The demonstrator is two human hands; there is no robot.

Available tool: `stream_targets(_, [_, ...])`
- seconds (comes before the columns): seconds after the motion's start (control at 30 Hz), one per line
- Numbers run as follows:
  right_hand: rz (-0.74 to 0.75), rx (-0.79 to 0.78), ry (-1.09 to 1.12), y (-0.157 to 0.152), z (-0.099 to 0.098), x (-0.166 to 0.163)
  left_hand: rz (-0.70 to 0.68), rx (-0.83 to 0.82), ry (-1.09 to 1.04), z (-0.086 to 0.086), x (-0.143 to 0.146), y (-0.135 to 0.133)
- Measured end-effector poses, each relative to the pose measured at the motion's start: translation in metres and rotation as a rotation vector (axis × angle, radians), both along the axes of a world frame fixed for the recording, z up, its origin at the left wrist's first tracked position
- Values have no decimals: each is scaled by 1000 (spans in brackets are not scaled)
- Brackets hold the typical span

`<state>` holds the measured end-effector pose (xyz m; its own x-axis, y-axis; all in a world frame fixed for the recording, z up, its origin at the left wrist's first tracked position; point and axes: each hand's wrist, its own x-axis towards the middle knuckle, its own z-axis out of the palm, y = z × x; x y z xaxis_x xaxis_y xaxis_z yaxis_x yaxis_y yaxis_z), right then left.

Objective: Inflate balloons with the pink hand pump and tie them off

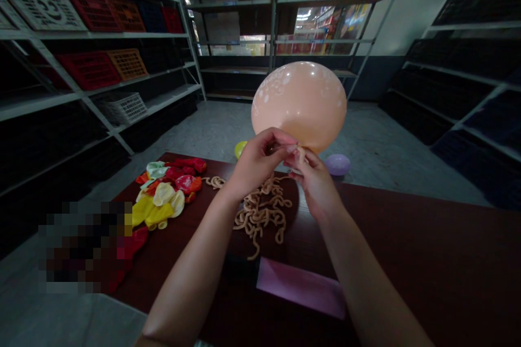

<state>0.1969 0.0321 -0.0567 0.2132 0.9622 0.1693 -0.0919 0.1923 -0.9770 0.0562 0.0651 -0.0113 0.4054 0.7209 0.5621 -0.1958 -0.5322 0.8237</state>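
Note:
A large inflated peach balloon [299,103] with a pale print hangs just beyond my hands, over the table's far edge. My left hand [262,157] is closed in a pinch at the balloon's neck, thumb and fingertips together. Close against it, my right hand [311,176] has its fingers curled round the pale neck end. The fingers partly cover the neck, so whether a string is there too cannot be made out. Beneath my hands lies a tangled heap of tan strings [262,211] on the dark brown table [407,249].
Deflated balloons [163,200] in several colours lie at the table's left. A flat pink piece with a black end [301,287] lies near me. Yellow [240,148] and purple balloons [337,164] show past the far edge. Shelves with crates [126,63] stand around.

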Motion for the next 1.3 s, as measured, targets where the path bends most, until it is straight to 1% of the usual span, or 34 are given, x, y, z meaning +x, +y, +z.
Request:
stream_targets(0.13, [-17, 39, -69, -1, 0, -2, 41, 59, -14, 5, 4, -8])
stream_targets(0.3, [-19, 35, -40, -4, 3, -6, 159, 151, -96, 11, 0, -15])
stream_targets(0.37, [-7, 48, -31, -7, 6, -9, 215, 192, -58, 10, -3, -13])
stream_targets(0.43, [12, 55, -32, -9, 8, -11, 241, 217, 15, 7, -5, -9])
stream_targets(0.5, [31, 51, -41, -10, 10, -12, 230, 227, 87, 3, -7, -4])
stream_targets(0.6, [72, 37, -35, -11, 12, -9, 174, 249, 159, 2, -10, 1])
stream_targets(0.83, [214, -66, 143, -7, 12, 4, 69, 359, 249, 2, -18, 6])
stream_targets(0.93, [208, -77, 175, -5, 10, 5, 20, 340, 245, -1, -16, 8])
stream_targets(1.03, [188, -63, 147, -4, 10, 4, -3, 274, 236, -5, -12, 10])
stream_targets(1.17, [197, -5, 96, -7, 14, 2, 24, 224, 209, -10, -6, 14])
stream_targets(1.23, [170, 38, 50, -9, 15, 2, 73, 236, 170, -13, -1, 16])
stream_targets(1.3, [124, 55, 6, -10, 17, 1, 152, 270, 153, -17, 3, 16])
